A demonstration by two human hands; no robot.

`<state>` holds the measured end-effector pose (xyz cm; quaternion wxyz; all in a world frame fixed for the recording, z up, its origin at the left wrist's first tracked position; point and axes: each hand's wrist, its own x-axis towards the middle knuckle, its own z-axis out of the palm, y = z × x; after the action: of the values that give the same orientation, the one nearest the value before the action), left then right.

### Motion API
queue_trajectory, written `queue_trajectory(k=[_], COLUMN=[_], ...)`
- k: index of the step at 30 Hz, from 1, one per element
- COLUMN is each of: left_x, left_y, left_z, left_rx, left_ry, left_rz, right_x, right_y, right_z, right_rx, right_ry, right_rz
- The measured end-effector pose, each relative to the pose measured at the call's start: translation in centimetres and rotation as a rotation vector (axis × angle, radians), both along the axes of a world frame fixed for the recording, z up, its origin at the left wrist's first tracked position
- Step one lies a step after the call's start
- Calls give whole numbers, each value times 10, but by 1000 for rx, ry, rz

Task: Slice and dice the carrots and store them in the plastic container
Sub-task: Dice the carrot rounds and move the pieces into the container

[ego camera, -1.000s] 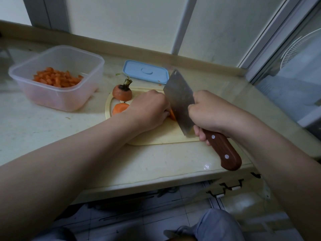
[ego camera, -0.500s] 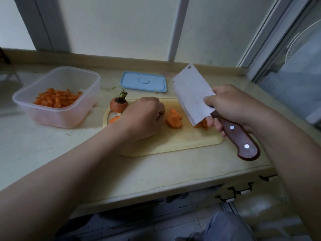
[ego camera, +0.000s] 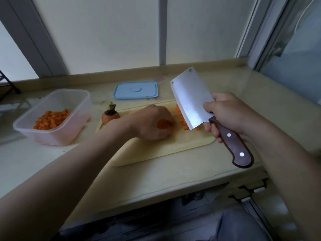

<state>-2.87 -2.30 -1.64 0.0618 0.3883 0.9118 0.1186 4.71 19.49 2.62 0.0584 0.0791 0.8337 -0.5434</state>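
Head view, single frame, some motion blur at the left hand.

We note the plastic container (ego camera: 57, 136) at the left of the surface (ego camera: 52, 164): clear, rectangular with rounded corners, uncovered. It holds diced carrot (ego camera: 50, 119), small orange cubes heaped toward its near-left side. Its pale blue lid (ego camera: 135, 90) lies flat farther back, apart from it and just behind the cutting board (ego camera: 165, 150).

On the pale board we record three lots of carrot:
- a carrot top (ego camera: 110, 116), a stubby orange end with a dark green stalk, standing at the board's left edge;
- a carrot piece (ego camera: 163, 125) under the left hand (ego camera: 151, 122), whose fingers are curled down round it (only a smear of orange shows, shape not readable);
- a row of cut carrot (ego camera: 181, 119), short orange pieces along the near side of the blade and partly hidden by it.

The right hand (ego camera: 231, 113) grips the cleaver (ego camera: 191, 100), fingers (ego camera: 211, 130) wrapped round the front of the brown riveted handle, thumb lying on the flat of the blade. The blade is broad and bright, tilted, its tip end raised; its lower edge is at the cut row, and we cannot tell whether it touches the board.
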Motion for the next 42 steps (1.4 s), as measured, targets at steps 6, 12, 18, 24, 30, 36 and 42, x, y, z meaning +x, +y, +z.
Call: queue_trajectory(k=[6, 12, 18, 24, 30, 36, 42], left_x=[10, 21, 23, 25, 35, 33, 37], left_y=[8, 14, 0, 4, 11, -11, 17], left_z=[-3, -11, 10, 12, 12, 22, 21], left_rx=[9, -39, -143, -132, -172, 658, 1632], left_ry=[58, 93, -97, -59, 25, -378, -1431], left_rz=[107, 221, 134, 100, 218, 567, 533], right_x=[3, 3, 8, 12, 9, 4, 5], right_y=[4, 7, 14, 15, 12, 1, -28], right_z=[-4, -6, -4, -5, -6, -12, -24], right_rx=[-18, -40, -35, -45, -58, -306, -545], right_ry=[-5, -3, 21, 27, 22, 43, 6], right_rz=[35, 25, 3, 2, 12, -35, 29])
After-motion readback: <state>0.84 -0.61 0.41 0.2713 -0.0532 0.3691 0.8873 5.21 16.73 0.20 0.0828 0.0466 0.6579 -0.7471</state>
